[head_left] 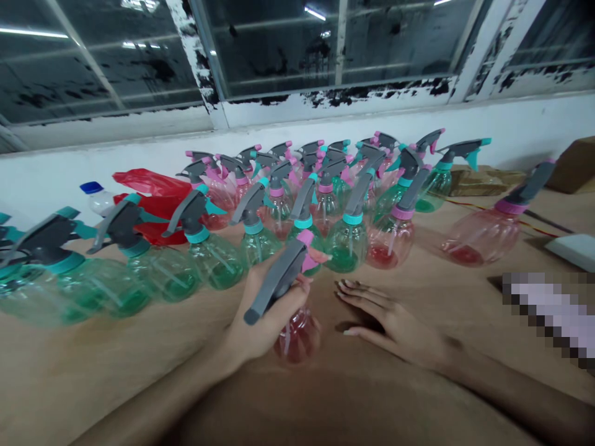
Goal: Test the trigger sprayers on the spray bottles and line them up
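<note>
In the head view, holds the bottle [297, 344] about upright in the left hand [279, 316], with fingers clamped around the neck, just under the grey spray head [279, 279]. Cannot tell whether resting on the surface [69, 371] or just above it. Rests or hovers with the right hand [395, 322] just right of the bottle, palm down, gripping nothing, with fingers stretched out and thumb apart. Appears, by judgement, to be midway through handling one assembled bottle, with spray head already on. For the next move, probably calls for a firm hold at the neck and, for any set-down, a level base and care with the neighbours close behind.

Across the surface, shows green bottles [223, 266] lined up behind and left of the bottle, with pink bottles [393, 238] mixed in behind. Includes a lone pink bottle [483, 235] well to its right. Shows red plastic [153, 181] and a blue cap [92, 187] behind and left of it; behind and right, cartons [488, 181], thin wires and a white object [574, 248] cut by the edge. Beyond, shows a white wall [534, 118] and dark windows [274, 43] with black-blotched frames and reflected lights.
</note>
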`<state>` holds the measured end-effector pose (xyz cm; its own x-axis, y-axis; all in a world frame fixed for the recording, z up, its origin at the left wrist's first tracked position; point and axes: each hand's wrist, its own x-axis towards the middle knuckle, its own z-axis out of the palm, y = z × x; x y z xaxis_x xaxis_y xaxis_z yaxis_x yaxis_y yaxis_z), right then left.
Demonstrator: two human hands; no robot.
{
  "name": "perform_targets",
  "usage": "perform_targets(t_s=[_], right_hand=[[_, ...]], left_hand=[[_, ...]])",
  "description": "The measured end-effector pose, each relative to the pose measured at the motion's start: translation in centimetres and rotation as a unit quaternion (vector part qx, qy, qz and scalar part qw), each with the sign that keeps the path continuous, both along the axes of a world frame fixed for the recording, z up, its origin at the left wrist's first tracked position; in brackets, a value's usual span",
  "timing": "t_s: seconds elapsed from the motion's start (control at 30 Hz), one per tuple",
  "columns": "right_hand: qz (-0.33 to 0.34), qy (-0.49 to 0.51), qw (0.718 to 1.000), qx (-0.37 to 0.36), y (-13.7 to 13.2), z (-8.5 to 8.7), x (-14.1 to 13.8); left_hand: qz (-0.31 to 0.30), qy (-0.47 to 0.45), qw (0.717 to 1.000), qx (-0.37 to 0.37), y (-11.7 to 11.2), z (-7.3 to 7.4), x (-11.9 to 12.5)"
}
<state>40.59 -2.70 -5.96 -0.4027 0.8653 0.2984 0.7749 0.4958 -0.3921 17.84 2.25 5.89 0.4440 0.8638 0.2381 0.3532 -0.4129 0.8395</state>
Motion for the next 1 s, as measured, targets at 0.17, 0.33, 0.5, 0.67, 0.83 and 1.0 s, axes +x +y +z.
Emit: perform_targets(t_s=[0.17, 0.33, 0.5, 0.67, 0.83, 1.0], right_hand=[[0.003, 0.014, 1.0, 0.007, 0.06, -0.17, 0.09], [0.007, 0.017, 1.0, 0.001, 0.06, -0.11, 0.12], [0.006, 0.023, 1.0, 0.006, 0.06, -0.05, 0.04], [0.002, -0.001, 1.0, -0.008, 0.02, 0.29, -0.1], [0.002, 0.003, 1.0, -0.006, 0.05, 0.3, -0.11], [0.005, 0.025, 1.0, 0.003, 0.08, 0.06, -0.03]], left_hand=[[-0.028, 0.01, 1.0, 0.011, -0.18, -0.43, 0.19], [-0.06, -0.003, 0.997, 0.039, -0.48, -0.33, 0.33], [-0.056, 0.006, 0.998, 0.039, -0.43, -0.18, 0.37], [-0.046, 0.013, 0.998, 0.032, -0.48, -0.04, 0.55], [-0.04, 0.014, 0.999, 0.028, -0.47, 0.06, 0.53], [-0.05, 0.016, 0.998, 0.027, -0.43, 0.05, 0.4]])
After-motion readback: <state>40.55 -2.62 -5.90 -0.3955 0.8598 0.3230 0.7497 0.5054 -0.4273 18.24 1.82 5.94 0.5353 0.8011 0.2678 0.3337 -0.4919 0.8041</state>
